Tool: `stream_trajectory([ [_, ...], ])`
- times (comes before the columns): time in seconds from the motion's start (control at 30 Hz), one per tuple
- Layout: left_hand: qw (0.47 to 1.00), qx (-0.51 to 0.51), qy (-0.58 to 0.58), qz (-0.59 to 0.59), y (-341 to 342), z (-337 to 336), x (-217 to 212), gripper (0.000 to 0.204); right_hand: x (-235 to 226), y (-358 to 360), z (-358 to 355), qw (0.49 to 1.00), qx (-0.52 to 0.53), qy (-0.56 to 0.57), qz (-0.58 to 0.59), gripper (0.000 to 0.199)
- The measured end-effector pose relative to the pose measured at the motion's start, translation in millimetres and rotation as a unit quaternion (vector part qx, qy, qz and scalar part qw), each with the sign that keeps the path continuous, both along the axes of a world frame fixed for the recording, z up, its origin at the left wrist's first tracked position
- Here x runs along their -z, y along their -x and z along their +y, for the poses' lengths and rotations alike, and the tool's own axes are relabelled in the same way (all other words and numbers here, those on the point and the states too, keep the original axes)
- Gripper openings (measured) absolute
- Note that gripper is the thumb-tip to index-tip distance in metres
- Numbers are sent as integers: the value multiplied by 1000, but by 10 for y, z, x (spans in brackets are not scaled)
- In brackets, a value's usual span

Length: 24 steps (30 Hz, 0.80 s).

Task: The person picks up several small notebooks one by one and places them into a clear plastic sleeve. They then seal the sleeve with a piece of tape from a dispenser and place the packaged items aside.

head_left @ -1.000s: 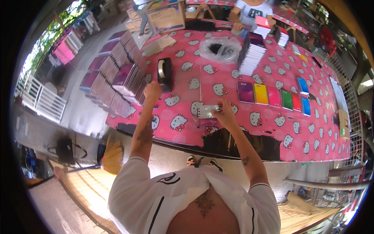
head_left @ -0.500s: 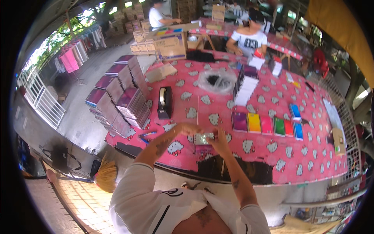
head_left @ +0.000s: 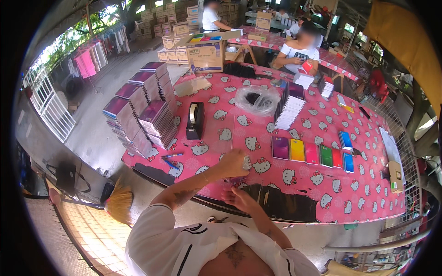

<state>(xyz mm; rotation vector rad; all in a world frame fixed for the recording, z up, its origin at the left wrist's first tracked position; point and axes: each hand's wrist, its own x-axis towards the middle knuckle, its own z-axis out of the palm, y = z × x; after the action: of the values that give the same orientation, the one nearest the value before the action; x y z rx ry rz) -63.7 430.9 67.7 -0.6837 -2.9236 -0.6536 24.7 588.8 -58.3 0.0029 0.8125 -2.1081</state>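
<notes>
Near the front edge of the pink patterned table, my left hand (head_left: 233,164) is closed over a small purple notebook (head_left: 237,180), and most of it is hidden under the fingers. A strip of white page edge or spiral shows beside the knuckles. Just below, my right hand (head_left: 240,199) is half turned up with its fingers apart, close to the notebook's lower end. Whether its fingertips touch the notebook, I cannot tell. To the left stand tall stacks of purple spiral notebooks (head_left: 154,118). A black tape dispenser (head_left: 195,120) sits between them and my left hand.
A row of coloured notebooks (head_left: 297,150) lies at right, behind it a leaning notebook stack (head_left: 290,106) and a clear plastic bag (head_left: 257,100). Pens (head_left: 171,161) lie at left. An open carton (head_left: 206,56) stands at the back. A co-worker (head_left: 299,53) sits across, holding a red notebook.
My left hand has moved right and closed over the notebook. My right hand has drawn back toward me and opened. The shiny top of the notebook is now covered.
</notes>
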Motion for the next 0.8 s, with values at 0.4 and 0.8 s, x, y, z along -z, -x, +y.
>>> stream_trajectory([
  [0.4,952,-13,-302,43,-228,-120,196,46,-772,801,591,843,110,-315,423,60],
  [0.8,764,-430,-463,-125,885,-2445,641,29,-1930,412,87,441,201,-496,721,45],
])
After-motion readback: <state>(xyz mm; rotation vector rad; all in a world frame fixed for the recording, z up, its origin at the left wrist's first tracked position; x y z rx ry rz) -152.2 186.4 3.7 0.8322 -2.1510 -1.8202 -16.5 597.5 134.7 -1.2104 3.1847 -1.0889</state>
